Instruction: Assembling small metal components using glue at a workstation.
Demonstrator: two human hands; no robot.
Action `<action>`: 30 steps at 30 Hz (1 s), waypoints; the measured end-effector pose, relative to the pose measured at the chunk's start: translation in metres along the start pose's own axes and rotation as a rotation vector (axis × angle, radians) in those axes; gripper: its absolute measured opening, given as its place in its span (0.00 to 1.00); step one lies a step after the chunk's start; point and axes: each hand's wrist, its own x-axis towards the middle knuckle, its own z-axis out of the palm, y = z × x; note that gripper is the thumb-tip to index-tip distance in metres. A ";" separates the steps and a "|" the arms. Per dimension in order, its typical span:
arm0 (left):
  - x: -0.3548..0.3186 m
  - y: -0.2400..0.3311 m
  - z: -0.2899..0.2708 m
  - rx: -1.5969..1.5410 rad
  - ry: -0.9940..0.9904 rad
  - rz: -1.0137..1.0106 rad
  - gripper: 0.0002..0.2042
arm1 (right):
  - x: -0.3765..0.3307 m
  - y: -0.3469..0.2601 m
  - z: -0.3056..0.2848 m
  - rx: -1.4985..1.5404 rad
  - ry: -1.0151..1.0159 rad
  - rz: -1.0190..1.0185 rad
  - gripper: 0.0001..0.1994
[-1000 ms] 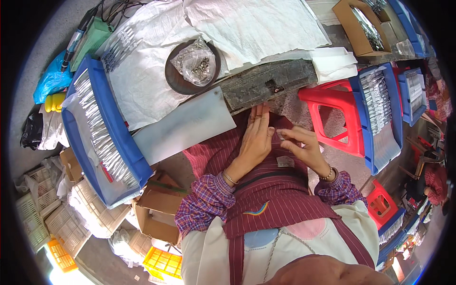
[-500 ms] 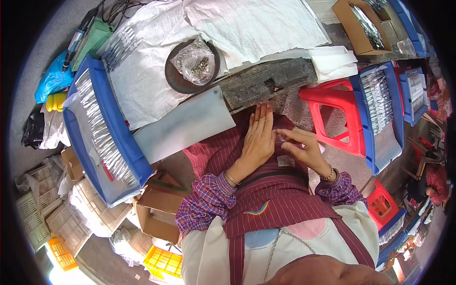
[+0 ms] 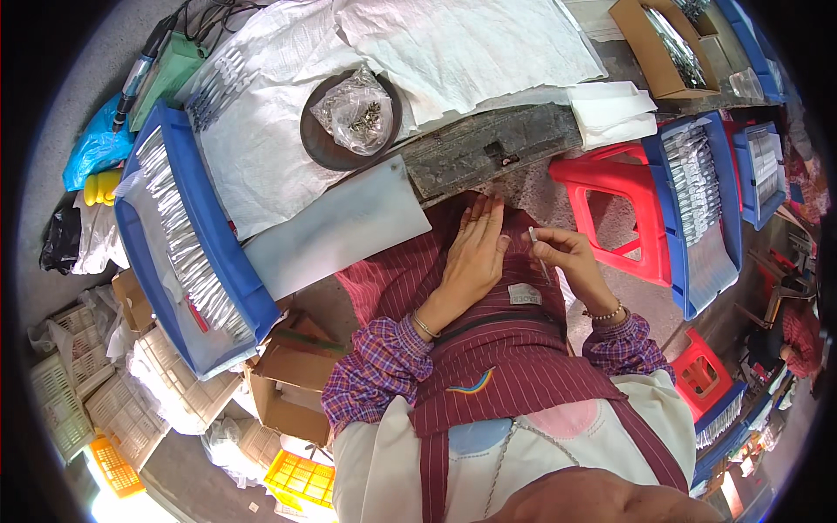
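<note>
My left hand (image 3: 474, 260) lies flat, palm down, on the maroon striped apron (image 3: 410, 270) over my lap, its fingers stretched out side by side. To its right, my right hand (image 3: 568, 261) pinches a thin silvery metal piece (image 3: 540, 254) between thumb and fingers. The piece is slim and points down toward the apron's pale label; its exact kind is too small to tell. A small gap separates the two hands. Just beyond them is the worn edge of the workbench (image 3: 497, 155).
At left, a blue bin (image 3: 248, 292) holds rows of slim silvery pieces; more stand in a blue bin (image 3: 697, 218) by a red stool (image 3: 615, 213). A dark round dish (image 3: 314, 144) carries a bag of small metal parts. A grey-white plate (image 3: 340, 231) juts over the bench edge.
My right hand has moved right, away from my left hand, and the thin metal piece now shows clearly in its pinch. The left hand stays nearly in place.
</note>
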 end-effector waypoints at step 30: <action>0.006 0.005 -0.012 -0.331 -0.021 -0.134 0.15 | 0.016 0.019 -0.030 1.061 -0.297 0.366 0.11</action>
